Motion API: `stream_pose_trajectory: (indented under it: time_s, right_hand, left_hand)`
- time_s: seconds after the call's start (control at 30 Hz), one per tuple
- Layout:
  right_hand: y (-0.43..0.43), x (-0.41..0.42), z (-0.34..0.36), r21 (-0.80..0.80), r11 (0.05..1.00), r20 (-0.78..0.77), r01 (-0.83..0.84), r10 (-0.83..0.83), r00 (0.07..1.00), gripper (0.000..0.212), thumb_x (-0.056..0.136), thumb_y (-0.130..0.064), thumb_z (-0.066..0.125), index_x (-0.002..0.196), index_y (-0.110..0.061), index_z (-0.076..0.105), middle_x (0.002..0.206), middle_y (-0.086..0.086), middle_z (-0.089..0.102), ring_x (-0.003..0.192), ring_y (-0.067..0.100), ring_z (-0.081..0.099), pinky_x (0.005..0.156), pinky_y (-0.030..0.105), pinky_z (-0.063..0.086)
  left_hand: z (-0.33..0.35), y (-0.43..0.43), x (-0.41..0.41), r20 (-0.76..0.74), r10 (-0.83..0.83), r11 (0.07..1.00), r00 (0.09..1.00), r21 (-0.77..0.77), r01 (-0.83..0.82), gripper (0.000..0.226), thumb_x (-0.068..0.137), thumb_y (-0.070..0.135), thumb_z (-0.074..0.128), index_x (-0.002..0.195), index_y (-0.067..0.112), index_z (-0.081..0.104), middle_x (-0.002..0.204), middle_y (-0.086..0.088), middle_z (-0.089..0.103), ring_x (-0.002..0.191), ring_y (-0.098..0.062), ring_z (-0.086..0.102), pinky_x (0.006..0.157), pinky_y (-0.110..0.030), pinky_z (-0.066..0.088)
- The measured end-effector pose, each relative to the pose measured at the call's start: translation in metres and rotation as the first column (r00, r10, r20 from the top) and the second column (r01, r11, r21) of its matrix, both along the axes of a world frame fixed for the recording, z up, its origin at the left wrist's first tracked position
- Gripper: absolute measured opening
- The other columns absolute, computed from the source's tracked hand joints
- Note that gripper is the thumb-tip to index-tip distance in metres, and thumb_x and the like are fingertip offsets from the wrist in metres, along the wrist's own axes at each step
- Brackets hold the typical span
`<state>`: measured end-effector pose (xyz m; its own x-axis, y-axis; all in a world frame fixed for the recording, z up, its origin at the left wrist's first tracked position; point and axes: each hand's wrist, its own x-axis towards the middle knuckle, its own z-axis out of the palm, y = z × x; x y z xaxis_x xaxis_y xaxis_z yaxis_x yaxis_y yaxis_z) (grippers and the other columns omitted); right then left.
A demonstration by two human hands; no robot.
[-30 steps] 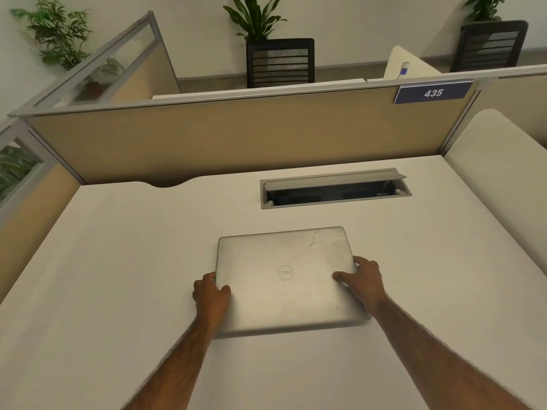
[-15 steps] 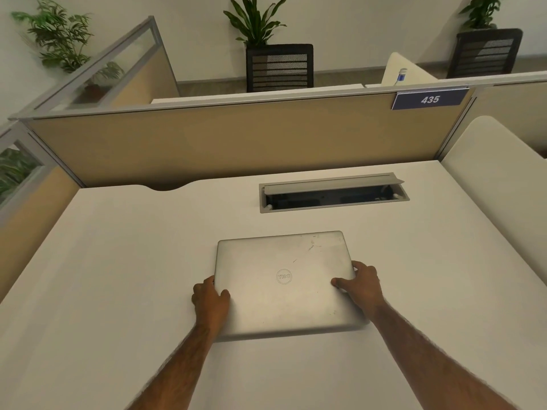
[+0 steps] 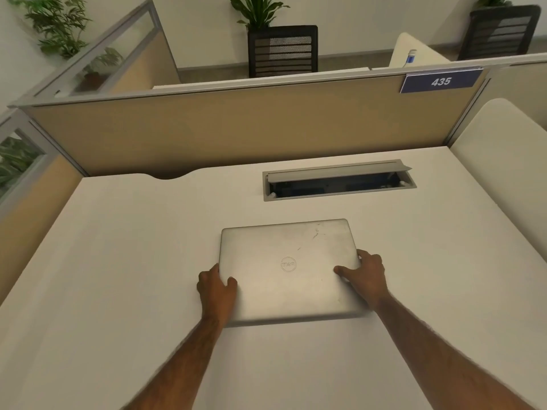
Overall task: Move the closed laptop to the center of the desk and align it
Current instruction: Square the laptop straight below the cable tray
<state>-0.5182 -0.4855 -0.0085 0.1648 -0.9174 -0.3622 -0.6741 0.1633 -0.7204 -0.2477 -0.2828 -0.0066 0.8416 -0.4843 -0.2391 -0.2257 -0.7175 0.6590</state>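
Note:
A closed silver laptop (image 3: 288,267) lies flat on the white desk (image 3: 118,261), near the middle and slightly turned, its round logo facing up. My left hand (image 3: 217,288) grips its left edge, thumb on the lid and fingers over the side. My right hand (image 3: 365,276) holds the right edge the same way, thumb stretched across the lid. Both forearms reach in from the bottom of the head view.
An open grey cable tray (image 3: 337,182) is set into the desk just behind the laptop. A tan partition (image 3: 236,128) with a blue "435" sign (image 3: 441,81) closes off the back. A second white desk (image 3: 509,161) adjoins on the right.
The laptop has barely shifted on the desk; both hands keep their hold on its sides. The view has tilted a little.

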Motion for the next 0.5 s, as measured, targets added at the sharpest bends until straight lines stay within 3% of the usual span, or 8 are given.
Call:
stream_pose_trajectory:
  time_s: [0.07,0.17,0.3,0.43,0.5]
  right_hand:
    - [0.004,0.000,0.003,-0.047,0.998,-0.041,-0.033,0.031,0.999,0.074,0.074,-0.045,0.085,0.136,-0.011,0.062,0.125,0.015,0.055,0.123,0.038,0.058,0.099,0.049,0.053]
    - [0.019,0.004,0.005,-0.172,0.978,-0.237,-0.118,0.075,0.968,0.062,0.090,-0.044,0.073,0.136,-0.007,0.055,0.130,0.019,0.053,0.128,0.042,0.050,0.102,0.050,0.044]
    - [0.051,0.022,-0.005,-0.398,0.866,-0.433,-0.304,0.115,0.894,0.074,0.092,-0.056,0.053,0.142,-0.001,0.056,0.141,0.028,0.058,0.133,0.048,0.053,0.107,0.061,0.041]
    - [0.075,0.042,-0.015,-0.402,0.780,-0.488,-0.480,0.261,0.833,0.079,0.093,-0.063,0.038,0.144,-0.007,0.059,0.148,0.025,0.058,0.141,0.048,0.052,0.115,0.058,0.020]
    - [0.080,0.045,-0.020,-0.394,0.733,-0.525,-0.554,0.315,0.791,0.077,0.099,-0.065,0.030,0.147,-0.010,0.055,0.154,0.022,0.055,0.148,0.043,0.042,0.118,0.057,0.015]
  left_hand:
    - [0.002,0.003,-0.008,0.062,-0.031,0.999,0.998,0.033,0.029,0.052,0.091,0.018,0.056,0.139,0.003,0.047,0.134,-0.019,0.045,0.128,-0.038,0.043,0.108,-0.045,0.039]
    - [0.000,0.007,-0.022,0.251,-0.155,0.986,0.955,0.095,0.135,0.060,0.093,0.023,0.055,0.147,0.005,0.039,0.152,-0.016,0.036,0.139,-0.034,0.037,0.116,-0.043,0.033]
    - [-0.011,0.016,-0.036,0.421,-0.339,0.940,0.842,0.113,0.322,0.063,0.094,0.039,0.040,0.151,0.013,0.037,0.164,-0.011,0.022,0.150,-0.025,0.023,0.122,-0.038,0.023]
    - [-0.017,0.019,-0.045,0.484,-0.498,0.866,0.720,0.237,0.440,0.068,0.097,0.050,0.030,0.156,0.016,0.026,0.167,-0.004,0.011,0.155,-0.020,0.010,0.122,-0.039,0.010]
    - [-0.018,0.018,-0.046,0.470,-0.528,0.850,0.708,0.289,0.441,0.072,0.097,0.055,0.028,0.158,0.018,0.019,0.167,0.001,0.006,0.155,-0.018,0.006,0.123,-0.039,0.006]
